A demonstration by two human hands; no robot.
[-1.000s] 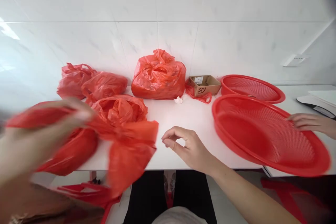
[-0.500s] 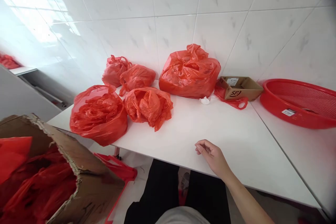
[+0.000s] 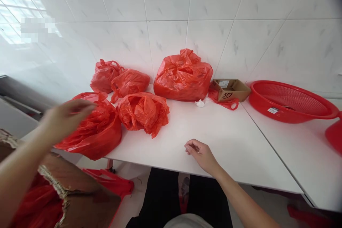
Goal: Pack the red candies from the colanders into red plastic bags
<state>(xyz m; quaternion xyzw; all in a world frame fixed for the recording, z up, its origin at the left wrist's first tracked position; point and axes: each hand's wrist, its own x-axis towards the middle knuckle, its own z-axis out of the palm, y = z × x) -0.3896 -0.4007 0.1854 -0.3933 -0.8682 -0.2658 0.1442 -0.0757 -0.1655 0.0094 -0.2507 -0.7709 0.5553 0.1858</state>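
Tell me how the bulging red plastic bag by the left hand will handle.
The red plastic bag should be floppy: its thin film sags in folds. It probably feels light for its bulk, since crumpled plastic shows inside.

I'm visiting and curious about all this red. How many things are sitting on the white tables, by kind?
Red plastic bags: 6
Red mesh basket: 1
Cardboard tray: 1
Crumpled white scrap: 1
Total: 9

A red shape cut off at the right edge is left out, as it is unclear.
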